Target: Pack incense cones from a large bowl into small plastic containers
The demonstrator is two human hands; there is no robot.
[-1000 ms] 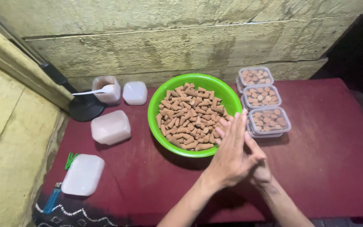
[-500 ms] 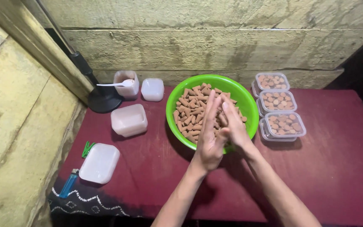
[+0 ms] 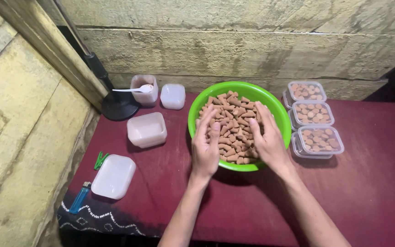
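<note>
**Both hands in the green bowl of brown cones**

Green bowl (image 3: pixel 275 107) sits on a dark red cloth-covered table (image 3: pixel 371 196), near the back wall. Filled with small brown cones (image 3: pixel 234 121), piled loosely.

Left hand (image 3: pixel 205 146): palm down over the bowl's near-left side, fingers spread and loosely curved, tips resting on the cones. Nothing clearly gripped; cannot tell if any cone is caught under the fingers.

Right hand (image 3: pixel 267 139): palm turned inward toward the left hand, fingers extended and slightly open, touching the pile at the bowl's right side. No firm hold visible.

Right of the bowl: 3 clear lidded boxes (image 3: pixel 315 113) in a row running front to back, each holding the same cones, the nearest just beside the bowl's rim.

Left of the bowl: an upturned pale tub (image 3: pixel 146 129), a smaller white tub (image 3: pixel 173 96), a cup with a white spoon (image 3: pixel 133 89) across it, a black round stand base (image 3: pixel 117 106). Nearer the front edge: a white lid (image 3: pixel 113 176), a green clip (image 3: pixel 100 160), a blue lighter (image 3: pixel 79 198).
</note>
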